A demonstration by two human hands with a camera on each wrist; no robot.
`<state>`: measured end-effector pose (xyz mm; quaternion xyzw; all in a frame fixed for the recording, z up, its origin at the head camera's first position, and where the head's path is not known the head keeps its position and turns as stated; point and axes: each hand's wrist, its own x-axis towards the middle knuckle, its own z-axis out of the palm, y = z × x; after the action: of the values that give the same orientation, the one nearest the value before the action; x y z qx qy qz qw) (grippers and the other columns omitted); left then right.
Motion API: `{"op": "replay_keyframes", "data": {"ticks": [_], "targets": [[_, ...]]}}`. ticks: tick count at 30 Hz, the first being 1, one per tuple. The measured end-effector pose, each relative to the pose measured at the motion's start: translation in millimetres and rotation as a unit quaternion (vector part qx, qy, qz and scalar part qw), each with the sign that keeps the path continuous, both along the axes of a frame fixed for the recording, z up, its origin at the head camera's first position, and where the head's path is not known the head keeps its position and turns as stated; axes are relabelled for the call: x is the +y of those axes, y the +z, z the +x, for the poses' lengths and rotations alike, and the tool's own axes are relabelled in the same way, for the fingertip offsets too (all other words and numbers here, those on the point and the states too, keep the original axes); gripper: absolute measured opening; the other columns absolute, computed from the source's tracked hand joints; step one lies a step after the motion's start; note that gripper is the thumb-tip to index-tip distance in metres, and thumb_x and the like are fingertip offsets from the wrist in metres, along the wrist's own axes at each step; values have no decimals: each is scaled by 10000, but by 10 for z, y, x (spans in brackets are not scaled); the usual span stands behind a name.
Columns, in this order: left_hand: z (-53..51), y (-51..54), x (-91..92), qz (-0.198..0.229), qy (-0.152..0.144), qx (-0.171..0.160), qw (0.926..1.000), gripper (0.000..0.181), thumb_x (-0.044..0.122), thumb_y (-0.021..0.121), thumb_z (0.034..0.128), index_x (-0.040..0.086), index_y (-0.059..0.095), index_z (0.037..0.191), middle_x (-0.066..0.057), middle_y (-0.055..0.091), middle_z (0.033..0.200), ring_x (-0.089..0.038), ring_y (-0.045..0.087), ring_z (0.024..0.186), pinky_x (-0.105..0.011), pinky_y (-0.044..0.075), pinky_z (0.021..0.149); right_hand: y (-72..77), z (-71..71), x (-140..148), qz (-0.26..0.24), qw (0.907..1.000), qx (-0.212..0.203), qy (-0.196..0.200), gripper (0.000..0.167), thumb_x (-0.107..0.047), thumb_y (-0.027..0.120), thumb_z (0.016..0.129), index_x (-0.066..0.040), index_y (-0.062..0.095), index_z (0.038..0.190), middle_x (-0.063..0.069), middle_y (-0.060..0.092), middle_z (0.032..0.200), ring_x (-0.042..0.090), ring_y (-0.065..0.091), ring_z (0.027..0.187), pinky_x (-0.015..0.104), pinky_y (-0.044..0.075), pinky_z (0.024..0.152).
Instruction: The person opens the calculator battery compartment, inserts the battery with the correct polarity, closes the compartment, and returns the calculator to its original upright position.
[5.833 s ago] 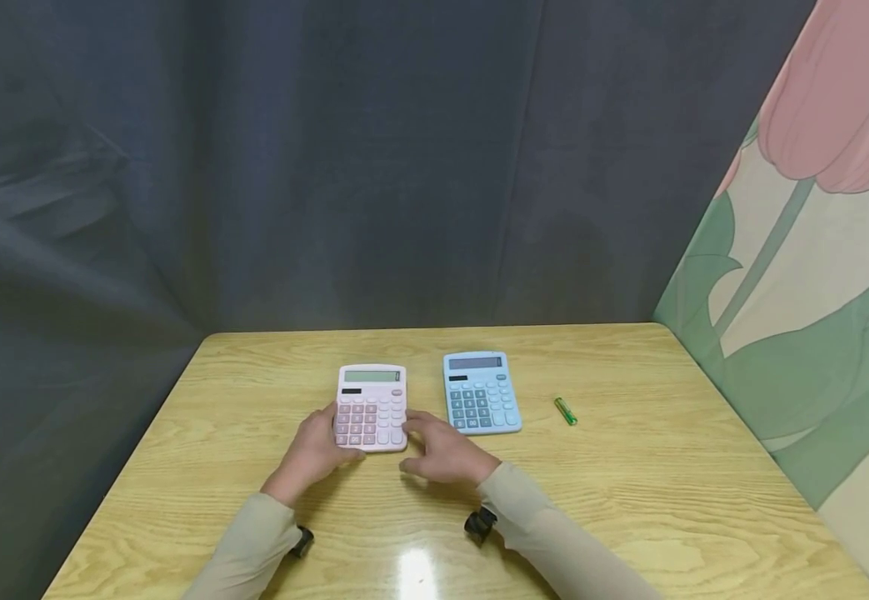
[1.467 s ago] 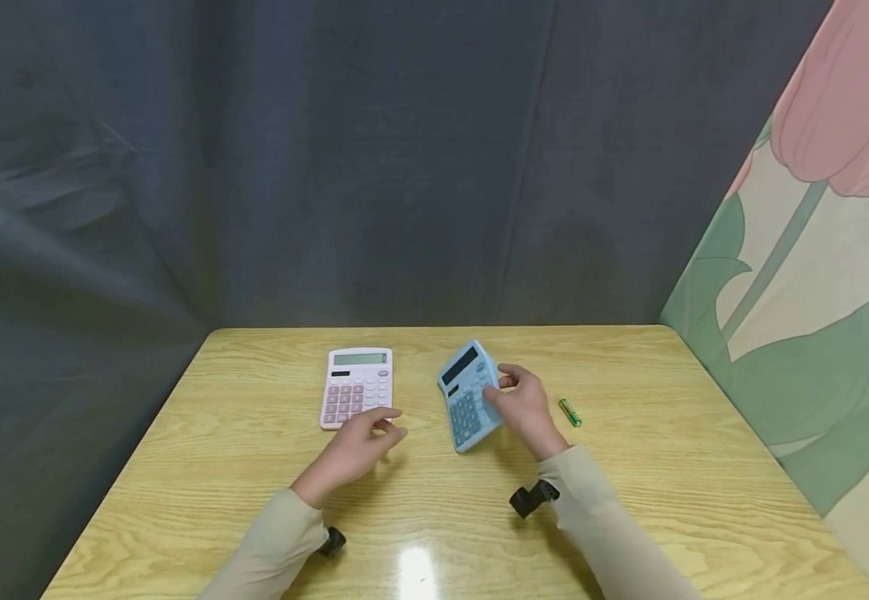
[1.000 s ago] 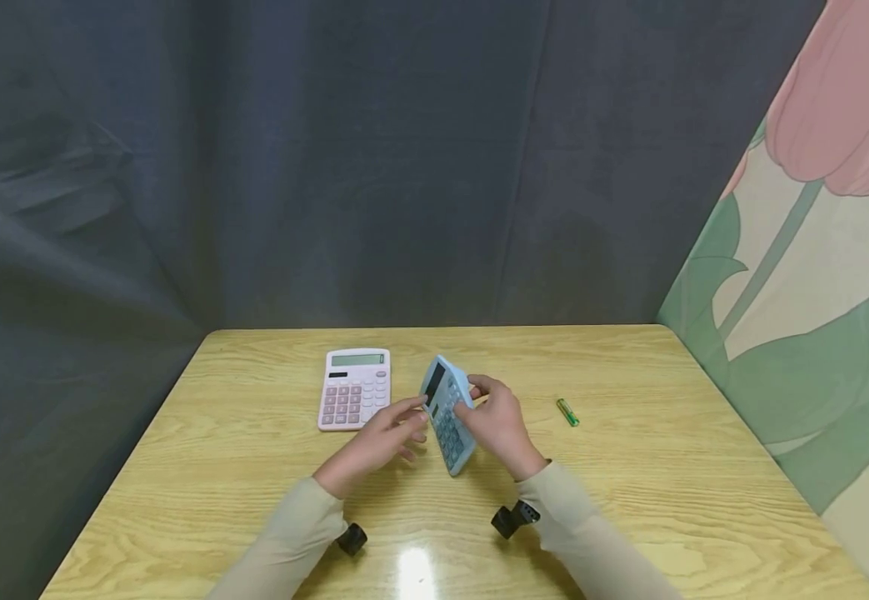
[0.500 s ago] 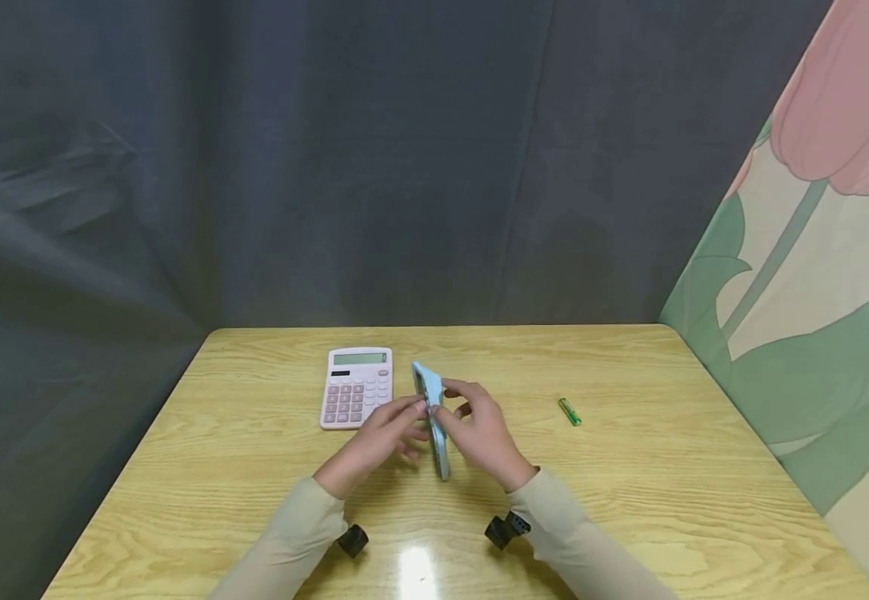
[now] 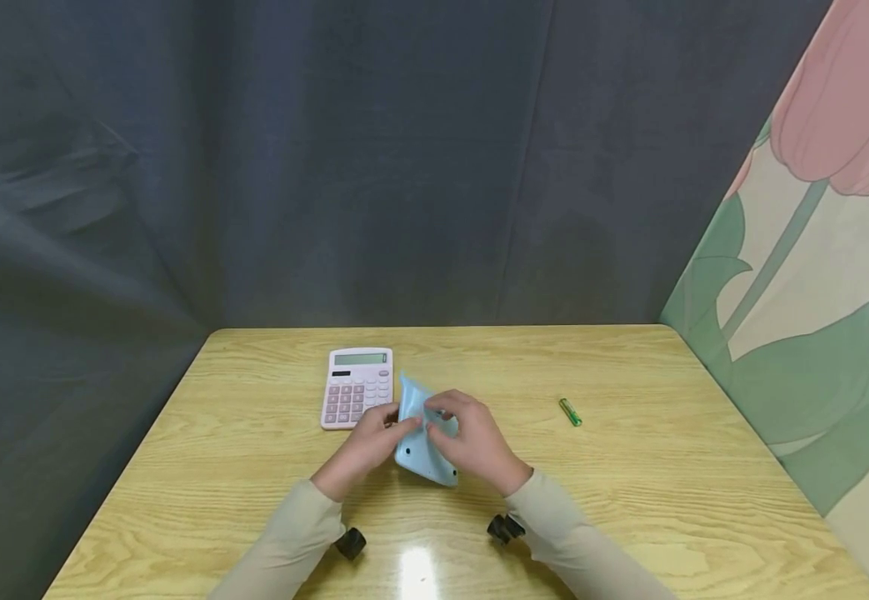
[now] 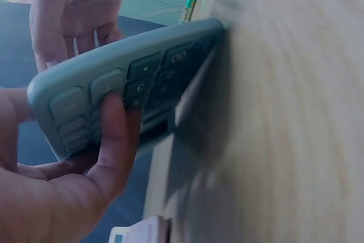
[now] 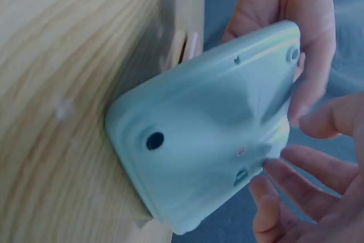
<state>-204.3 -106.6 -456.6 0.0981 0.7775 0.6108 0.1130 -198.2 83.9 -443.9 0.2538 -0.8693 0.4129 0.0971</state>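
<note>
Light-blue plastic calculator (image 5: 424, 457): tipped up over the yellow wooden table (image 5: 629, 500), back showing.
Left hand (image 5: 367, 443): pinches it, fingers on the keys (image 6: 144, 68).
Right hand (image 5: 476, 440): loose fingers by its back.

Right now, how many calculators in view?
2. The pink desktop calculator lies flat on the wooden table; the blue desktop calculator is tilted, gripped by the left hand.

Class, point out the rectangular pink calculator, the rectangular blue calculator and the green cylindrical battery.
Rectangular pink calculator (image 5: 357, 389), head view: on its front face.
Rectangular blue calculator (image 7: 206, 126), right wrist view: on its back panel.
Green cylindrical battery (image 5: 570, 412), head view: middle of its side.
</note>
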Motion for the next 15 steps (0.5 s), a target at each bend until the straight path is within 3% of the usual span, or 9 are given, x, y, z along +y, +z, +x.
{"op": "replay_keyframes", "data": {"ticks": [5,11,15], "targets": [[25,-88,-24,44,-79,-246,9997,380,171,601,992,-84,596,1272,-162,675,1118,-155,667,913,-300,579,756,-45,-30,39,616,9977,244,-146,194,-77,722,872,-28,751,1058,85,710,1098,244,651,1004,424,559,862],[21,-129,-68,-697,59,-15,9975,295,166,672,955,-72,640,1127,-45,622,836,-105,536,697,-234,459,607,-126,-126,123,1338,9882,668,-344,88,-89,773,844,-71,781,930,68,733,1009,240,653,935,376,567,807],[37,-165,-98,-1255,-50,8,9921,530,189,714,934,-123,522,1317,-29,535,724,-123,517,574,-252,454,524,-181,-174,164,1617,9835,789,-212,44,-126,797,848,-96,791,879,40,735,961,206,640,888,342,559,773]]}}
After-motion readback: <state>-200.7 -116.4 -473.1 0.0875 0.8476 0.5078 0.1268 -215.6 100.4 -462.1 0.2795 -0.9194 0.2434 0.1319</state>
